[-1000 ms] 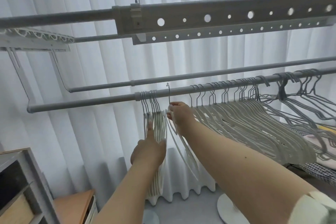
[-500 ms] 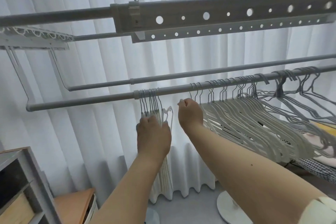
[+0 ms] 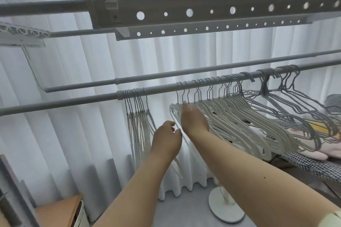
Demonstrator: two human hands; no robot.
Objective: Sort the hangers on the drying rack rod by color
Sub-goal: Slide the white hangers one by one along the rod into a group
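On the lower rod (image 3: 77, 101), the right hand (image 3: 193, 120) closes on 1 light, stiff white hanger (image 3: 238, 129), best gripped below its hook, while the left hand (image 3: 167, 140) hovers half-curled, holding nothing

White pleated curtains (image 3: 83, 72) backlit across the whole back wall. Grey floor (image 3: 184, 210). Wooden cabinet (image 3: 60, 212) lower left, round white stand base (image 3: 227, 208) lower right, checkered fabric (image 3: 313, 167) at right.
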